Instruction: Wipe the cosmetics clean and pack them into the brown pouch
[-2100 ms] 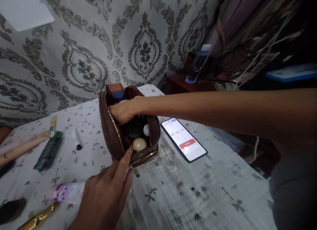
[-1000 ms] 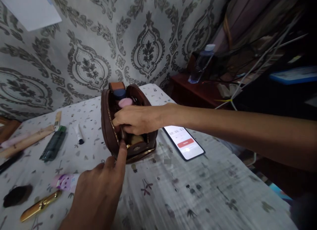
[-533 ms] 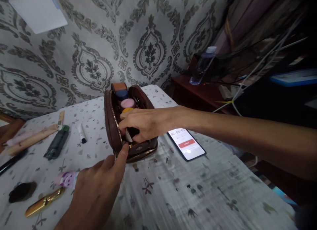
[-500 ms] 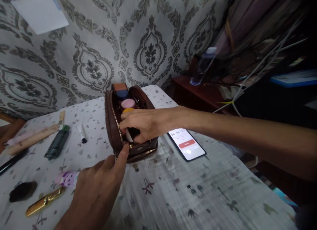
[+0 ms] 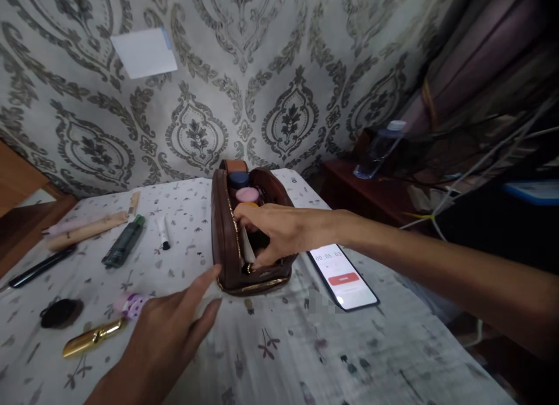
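A brown zip-up toiletry bag stands open on the cloth. Inside it show a dark blue lid, a pink lid and a bit of yellow. Reaching in over the right rim, my right hand has its fingers and thumb bent around something by a pale flat piece; what it grips is mostly hidden. Index finger and thumb apart, my left hand is open and empty beside the bag's near left corner. Partly behind it lies a purple-and-pink tube.
Left on the cloth lie a gold tube, a black round item, a green bottle, a small white tube, a black pen-like stick and beige tubes. A phone lies right; a water bottle stands beyond.
My left hand has come away from the bag's near edge, its thumb now spread. My right hand stays in the bag. The whole view has shifted, so things appear farther right and lower.
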### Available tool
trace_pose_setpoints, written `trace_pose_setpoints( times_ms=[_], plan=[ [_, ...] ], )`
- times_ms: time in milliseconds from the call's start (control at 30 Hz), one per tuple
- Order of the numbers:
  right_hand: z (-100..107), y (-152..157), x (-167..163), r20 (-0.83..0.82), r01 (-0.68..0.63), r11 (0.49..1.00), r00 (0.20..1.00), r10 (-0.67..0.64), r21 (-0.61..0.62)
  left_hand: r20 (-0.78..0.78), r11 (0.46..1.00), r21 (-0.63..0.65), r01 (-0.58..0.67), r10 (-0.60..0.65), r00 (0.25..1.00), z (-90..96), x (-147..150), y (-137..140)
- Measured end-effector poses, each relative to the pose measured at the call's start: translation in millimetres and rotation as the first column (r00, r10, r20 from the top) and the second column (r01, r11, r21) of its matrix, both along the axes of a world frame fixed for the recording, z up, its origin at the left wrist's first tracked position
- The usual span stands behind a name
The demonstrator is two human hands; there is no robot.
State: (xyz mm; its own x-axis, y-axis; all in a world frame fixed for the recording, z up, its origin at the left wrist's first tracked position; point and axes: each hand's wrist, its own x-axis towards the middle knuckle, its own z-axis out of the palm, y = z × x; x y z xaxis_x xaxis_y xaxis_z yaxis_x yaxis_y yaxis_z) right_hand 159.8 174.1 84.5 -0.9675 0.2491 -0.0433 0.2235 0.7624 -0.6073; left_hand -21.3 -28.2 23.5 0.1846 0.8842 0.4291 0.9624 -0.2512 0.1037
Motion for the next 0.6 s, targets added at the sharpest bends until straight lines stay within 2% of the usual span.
trace_pose_setpoints(
  times_ms=[200, 333, 400, 467, 567, 600],
  plan=[
    [5, 4, -2, 0.019, 0.058, 0.991, 0.998, -0.057, -0.119, 0.098, 0.971, -0.147, -0.190, 0.206, 0.974, -12.4, -31, -19],
    [8, 4, -3, -0.003, 0.091, 0.984, 0.996, -0.093, -0.155, 0.130, 0.937, -0.216, -0.276, 0.308, 0.942, -8.8, -63, -21],
    [8, 4, -2, -0.030, 0.124, 0.979, 0.991, -0.130, -0.165, 0.082, 0.893, -0.194, -0.405, 0.426, 0.901, -0.9, -86, -17],
    [7, 3, -2, -0.078, 0.171, 0.972, 0.980, -0.186, -0.161, 0.029, 0.826, -0.097, -0.556, 0.560, 0.828, 8.0, -113, -11],
    [1, 3, -1, -0.160, 0.232, 0.958, 0.953, -0.258, -0.166, -0.036, 0.772, -0.077, -0.631, 0.631, 0.775, 14.4, -152, 4],
    [-2, 3, 0, -0.188, 0.246, 0.954, 0.942, -0.278, -0.173, -0.063, 0.729, -0.098, -0.678, 0.675, 0.735, 12.9, -164, 10]
  ],
)
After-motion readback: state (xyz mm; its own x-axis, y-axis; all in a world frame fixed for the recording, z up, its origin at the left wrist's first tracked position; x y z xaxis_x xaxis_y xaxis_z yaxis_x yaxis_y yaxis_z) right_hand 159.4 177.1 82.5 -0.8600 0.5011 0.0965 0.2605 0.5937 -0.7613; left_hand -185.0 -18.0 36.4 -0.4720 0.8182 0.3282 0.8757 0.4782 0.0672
